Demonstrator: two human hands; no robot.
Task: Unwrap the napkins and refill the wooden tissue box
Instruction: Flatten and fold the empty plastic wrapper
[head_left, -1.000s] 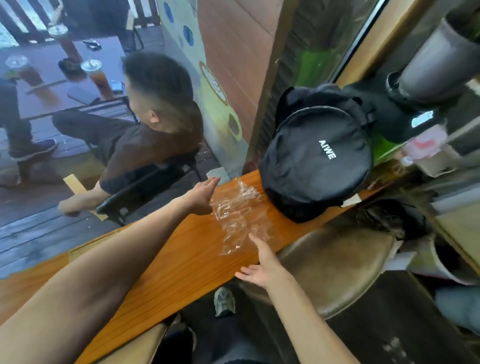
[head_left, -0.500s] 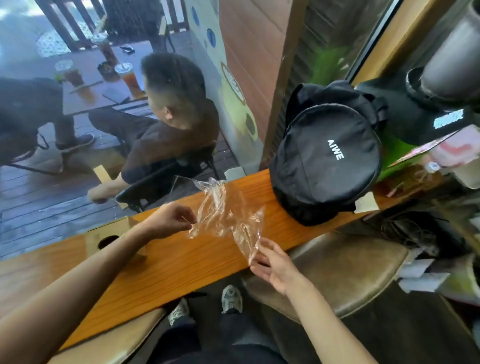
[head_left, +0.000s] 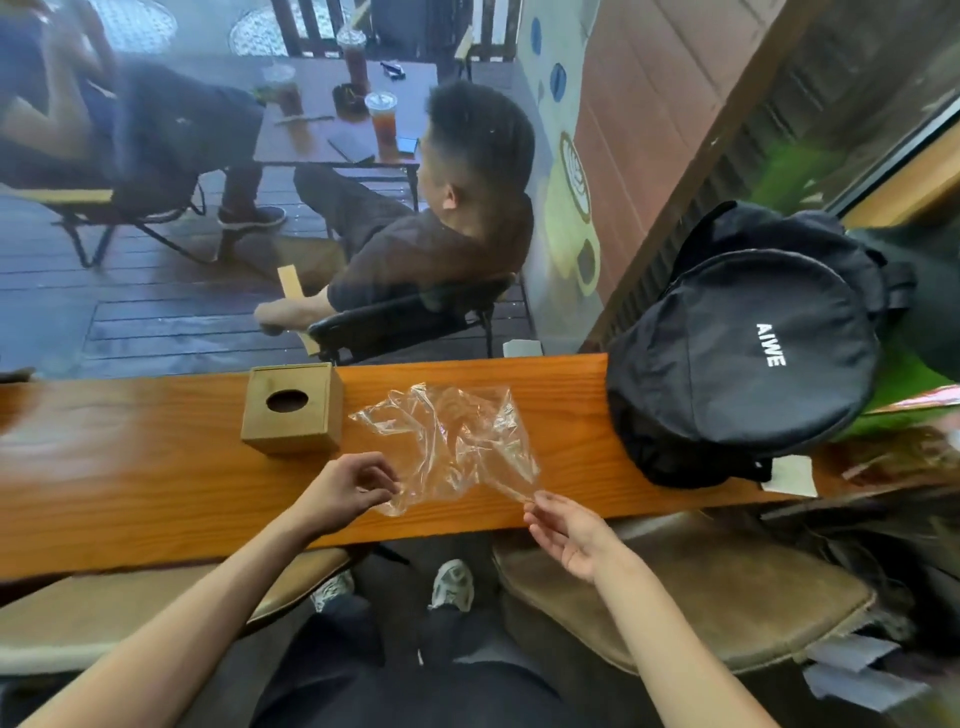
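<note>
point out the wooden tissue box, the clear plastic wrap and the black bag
wooden tissue box (head_left: 311, 415): head view, top face right of the oval opening
clear plastic wrap (head_left: 457, 441): head view, crumpled middle
black bag (head_left: 737, 364): head view, round front panel

The only lettering I can read is "AIWE", printed in white on the black backpack (head_left: 748, 358) on the table (head_left: 130, 467).
</note>
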